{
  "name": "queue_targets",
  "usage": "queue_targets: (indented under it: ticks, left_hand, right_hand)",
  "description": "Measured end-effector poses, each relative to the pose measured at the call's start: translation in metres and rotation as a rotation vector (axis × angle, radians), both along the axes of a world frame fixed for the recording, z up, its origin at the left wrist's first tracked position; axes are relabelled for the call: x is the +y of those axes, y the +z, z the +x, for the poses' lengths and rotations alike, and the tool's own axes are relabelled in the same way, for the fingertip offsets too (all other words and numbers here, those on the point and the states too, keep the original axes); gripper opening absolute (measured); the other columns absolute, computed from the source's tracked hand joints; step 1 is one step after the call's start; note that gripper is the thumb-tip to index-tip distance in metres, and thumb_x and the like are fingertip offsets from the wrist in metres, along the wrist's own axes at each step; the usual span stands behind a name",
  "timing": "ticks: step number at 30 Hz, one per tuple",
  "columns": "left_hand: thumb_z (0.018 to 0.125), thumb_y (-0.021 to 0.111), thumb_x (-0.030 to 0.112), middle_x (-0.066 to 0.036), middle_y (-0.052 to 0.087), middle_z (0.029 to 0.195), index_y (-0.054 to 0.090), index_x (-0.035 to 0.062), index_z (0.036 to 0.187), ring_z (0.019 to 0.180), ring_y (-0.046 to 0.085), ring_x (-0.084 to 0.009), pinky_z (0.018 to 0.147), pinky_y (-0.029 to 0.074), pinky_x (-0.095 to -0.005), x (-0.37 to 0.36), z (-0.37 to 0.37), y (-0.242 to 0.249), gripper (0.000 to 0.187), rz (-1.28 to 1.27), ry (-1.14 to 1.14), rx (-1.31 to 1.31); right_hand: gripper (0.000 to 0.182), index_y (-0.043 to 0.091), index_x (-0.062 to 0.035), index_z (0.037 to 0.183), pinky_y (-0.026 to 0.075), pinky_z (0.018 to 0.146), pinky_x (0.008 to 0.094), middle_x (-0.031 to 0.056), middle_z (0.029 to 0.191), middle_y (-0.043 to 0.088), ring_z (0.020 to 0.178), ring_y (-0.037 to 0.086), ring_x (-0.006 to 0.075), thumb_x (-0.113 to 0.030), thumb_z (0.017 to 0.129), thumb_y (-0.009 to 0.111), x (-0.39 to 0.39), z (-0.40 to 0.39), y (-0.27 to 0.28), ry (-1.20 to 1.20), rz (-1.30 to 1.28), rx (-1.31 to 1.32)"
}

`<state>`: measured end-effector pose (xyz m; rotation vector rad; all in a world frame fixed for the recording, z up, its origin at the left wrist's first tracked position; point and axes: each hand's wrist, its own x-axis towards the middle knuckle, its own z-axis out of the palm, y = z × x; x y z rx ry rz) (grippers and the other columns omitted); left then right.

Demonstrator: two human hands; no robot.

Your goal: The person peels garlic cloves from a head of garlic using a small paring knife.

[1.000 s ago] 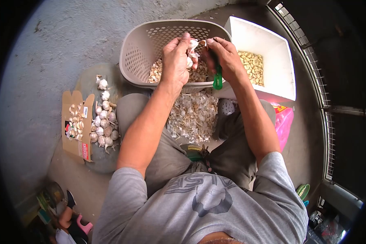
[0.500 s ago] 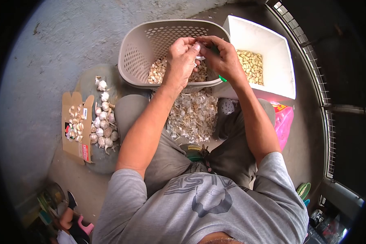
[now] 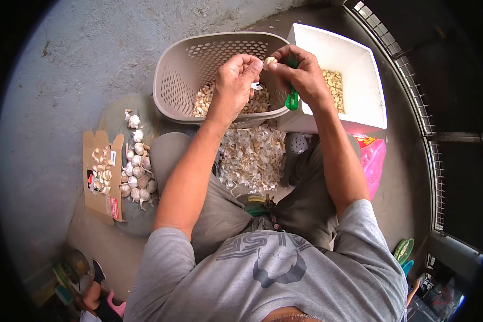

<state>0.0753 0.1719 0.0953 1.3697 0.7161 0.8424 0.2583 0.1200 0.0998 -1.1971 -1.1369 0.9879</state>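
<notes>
Both hands are raised over the beige perforated basket (image 3: 180,70), which holds garlic cloves. My left hand (image 3: 235,83) pinches bits of white garlic skin (image 3: 256,86) between fingers and thumb. My right hand (image 3: 300,72) grips a small green-handled knife (image 3: 291,99) and holds a pale peeled garlic clove (image 3: 270,61) at its fingertips, touching the left thumb. A white box (image 3: 359,64) with peeled cloves (image 3: 335,86) stands right of the basket.
A pile of garlic skins (image 3: 255,155) lies on the floor between my knees. Whole garlic bulbs (image 3: 137,169) and an open cardboard box (image 3: 99,177) with cloves sit at the left. A pink bag (image 3: 374,161) lies at the right, by a metal grille.
The hands have shifted slightly; the skin has come off and a bare clove now shows at the right fingertips. The knife's green handle hangs below the right hand again.
</notes>
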Motion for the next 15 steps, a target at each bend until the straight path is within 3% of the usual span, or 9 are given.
queue_targets:
  ticks: [2,5,8,11,15]
  left_hand:
    - [0.102,0.068,0.028,0.003,0.067,0.085,0.07,0.0054,0.105,0.06,0.052,-0.0008,0.049,0.04,-0.0165,-0.001,-0.001,0.0,0.023,0.06,0.01,0.024]
    - [0.103,0.066,0.02,-0.001,0.068,0.081,0.07,0.0001,0.097,0.063,0.056,-0.0045,0.056,0.046,-0.0226,0.0,-0.002,-0.006,0.022,0.071,0.014,0.038]
    - [0.104,0.064,0.02,-0.002,0.07,0.081,0.07,-0.0006,0.094,0.065,0.058,-0.0051,0.057,0.047,-0.0232,0.002,0.003,-0.014,0.023,0.192,0.068,0.043]
    - [0.106,0.061,0.023,0.002,0.066,0.081,0.069,0.0053,0.098,0.062,0.055,-0.0031,0.05,0.043,-0.0206,0.002,0.001,-0.012,0.021,0.254,0.086,0.126]
    - [0.106,0.061,0.021,-0.002,0.067,0.081,0.066,0.0049,0.097,0.061,0.058,-0.0073,0.048,0.045,-0.0243,-0.003,0.001,-0.011,0.019,-0.219,0.047,-0.117]
  right_hand:
    - [0.018,0.067,-0.0004,0.099,0.04,0.044,0.0215,0.0003,0.073,0.065,0.053,0.055,0.0052,-0.011,0.092,0.079,-0.004,-0.005,0.005,0.043,-0.03,-0.08]
    - [0.019,0.068,-0.0023,0.1,0.04,0.045,0.0224,-0.0005,0.068,0.063,0.054,0.055,0.0047,-0.011,0.09,0.081,-0.007,-0.013,0.004,0.051,-0.077,-0.123]
    - [0.018,0.067,-0.0015,0.099,0.039,0.044,0.0227,-0.0005,0.067,0.062,0.053,0.053,0.0046,-0.013,0.094,0.079,-0.007,-0.016,0.007,0.031,-0.089,-0.125]
    - [0.017,0.066,-0.0006,0.097,0.037,0.043,0.0227,-0.0004,0.066,0.061,0.051,0.051,0.0043,-0.015,0.097,0.075,-0.007,-0.019,0.008,0.028,-0.09,-0.041]
    - [0.018,0.064,-0.0002,0.094,0.036,0.04,0.0226,0.0002,0.065,0.06,0.049,0.05,0.004,-0.015,0.099,0.073,-0.002,-0.031,-0.005,-0.029,-0.026,0.03]
